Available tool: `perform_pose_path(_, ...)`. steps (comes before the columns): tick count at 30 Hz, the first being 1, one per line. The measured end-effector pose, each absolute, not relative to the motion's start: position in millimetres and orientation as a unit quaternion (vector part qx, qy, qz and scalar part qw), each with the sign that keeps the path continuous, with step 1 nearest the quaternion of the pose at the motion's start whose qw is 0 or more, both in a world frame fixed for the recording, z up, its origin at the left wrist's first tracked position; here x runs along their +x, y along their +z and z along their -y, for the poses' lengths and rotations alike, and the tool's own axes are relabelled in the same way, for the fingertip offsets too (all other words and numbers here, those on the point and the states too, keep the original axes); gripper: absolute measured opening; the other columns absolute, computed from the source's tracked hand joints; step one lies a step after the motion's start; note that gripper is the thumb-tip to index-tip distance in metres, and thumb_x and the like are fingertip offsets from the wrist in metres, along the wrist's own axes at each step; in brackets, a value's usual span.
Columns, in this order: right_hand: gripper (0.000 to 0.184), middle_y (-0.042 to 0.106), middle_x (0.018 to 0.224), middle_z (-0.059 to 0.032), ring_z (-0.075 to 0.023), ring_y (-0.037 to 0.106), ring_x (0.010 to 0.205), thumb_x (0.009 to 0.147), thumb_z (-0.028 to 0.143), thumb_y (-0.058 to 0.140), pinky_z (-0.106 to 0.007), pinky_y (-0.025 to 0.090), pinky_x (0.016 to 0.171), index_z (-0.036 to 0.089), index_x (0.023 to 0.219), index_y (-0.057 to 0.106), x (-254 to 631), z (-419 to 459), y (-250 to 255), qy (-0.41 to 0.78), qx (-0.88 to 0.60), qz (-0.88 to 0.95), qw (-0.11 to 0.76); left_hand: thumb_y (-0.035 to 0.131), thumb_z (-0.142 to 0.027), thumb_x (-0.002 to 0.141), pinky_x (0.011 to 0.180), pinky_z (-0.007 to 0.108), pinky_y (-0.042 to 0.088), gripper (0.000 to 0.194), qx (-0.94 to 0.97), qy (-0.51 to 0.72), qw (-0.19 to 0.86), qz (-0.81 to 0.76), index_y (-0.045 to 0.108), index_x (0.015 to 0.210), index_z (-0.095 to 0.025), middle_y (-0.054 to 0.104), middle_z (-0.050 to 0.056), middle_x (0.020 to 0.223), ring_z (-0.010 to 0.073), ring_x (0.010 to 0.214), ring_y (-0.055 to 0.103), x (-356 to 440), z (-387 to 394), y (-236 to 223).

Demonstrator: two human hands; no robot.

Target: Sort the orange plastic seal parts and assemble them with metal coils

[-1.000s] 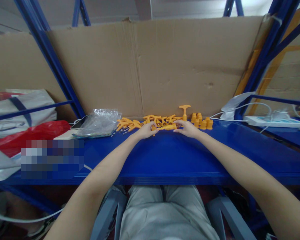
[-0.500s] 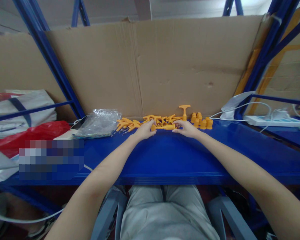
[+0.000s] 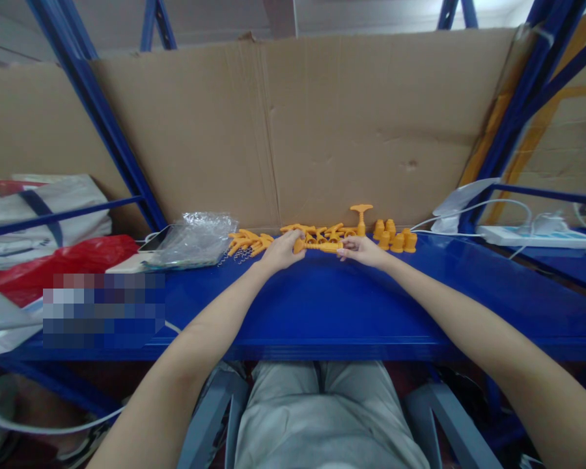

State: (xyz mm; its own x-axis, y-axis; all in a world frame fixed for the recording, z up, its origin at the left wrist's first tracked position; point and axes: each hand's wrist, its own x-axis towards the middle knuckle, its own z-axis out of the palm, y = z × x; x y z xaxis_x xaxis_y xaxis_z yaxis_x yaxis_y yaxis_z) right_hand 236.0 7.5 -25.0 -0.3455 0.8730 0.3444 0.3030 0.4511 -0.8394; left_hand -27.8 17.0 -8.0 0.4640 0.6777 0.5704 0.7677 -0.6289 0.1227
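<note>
An orange plastic corkscrew (image 3: 323,247) lies crosswise between my two hands, close above the blue table. My left hand (image 3: 284,251) is closed around its left, wider end, and that end is partly hidden. At its right end, the fingertips of my right hand (image 3: 359,250) pinch the tip. Behind it, a row of orange parts with T-shaped handles (image 3: 317,232) lies against the cardboard. Left of my left hand is a pile of orange handles (image 3: 248,241) with metal spirals (image 3: 243,256). One T-handled piece (image 3: 361,220) stands upright behind my right hand.
Several orange caps (image 3: 395,241) stand right of my right hand. A clear plastic bag (image 3: 195,241) lies on the left of the blue table (image 3: 332,299). Cardboard (image 3: 371,124) closes off the back, between blue posts. A white power strip (image 3: 537,237) sits at the right.
My right fingers have drawn together at the corkscrew's right end. The corkscrew and my left hand stay almost in place.
</note>
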Motion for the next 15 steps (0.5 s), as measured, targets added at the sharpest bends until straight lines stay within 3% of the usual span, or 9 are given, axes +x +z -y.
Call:
perform_pose_path(4,0.044,0.073,0.07,-0.0041,-0.0144,0.067,0.061,0.073,0.06,0.078,-0.031,0.056,0.074,0.018,0.076,0.064,231,2,-18,0.409,-0.4,0.708,0.415,0.063,-0.023,0.08,0.091,0.033,0.051,0.026,-0.854,-0.295,0.097,0.417,0.064,0.106,-0.02,0.07,0.007,0.111,0.0237,0.105,0.066,-27,-16,-7)
perform_pose_path(8,0.051,0.072,0.065,-0.0063,-0.0137,0.066,0.057,0.083,0.066,0.065,-0.026,0.054,0.065,0.017,0.067,0.062,227,9,-12,0.439,-0.428,0.674,0.412,0.061,-0.027,0.083,0.085,0.032,0.052,0.021,-0.848,-0.263,0.125,0.443,0.068,0.102,-0.021,0.071,0.007,0.106,0.0243,0.102,0.067,-23,-10,-4)
perform_pose_path(15,0.047,0.071,0.061,-0.0058,-0.0113,0.064,0.051,0.095,0.057,0.055,-0.021,0.048,0.055,0.017,0.07,0.058,221,14,-6,0.441,-0.484,0.632,0.414,0.059,-0.034,0.086,0.077,0.03,0.051,0.025,-0.818,-0.215,0.129,0.517,0.071,0.106,-0.024,0.075,0.006,0.099,0.0257,0.095,0.07,-15,2,1)
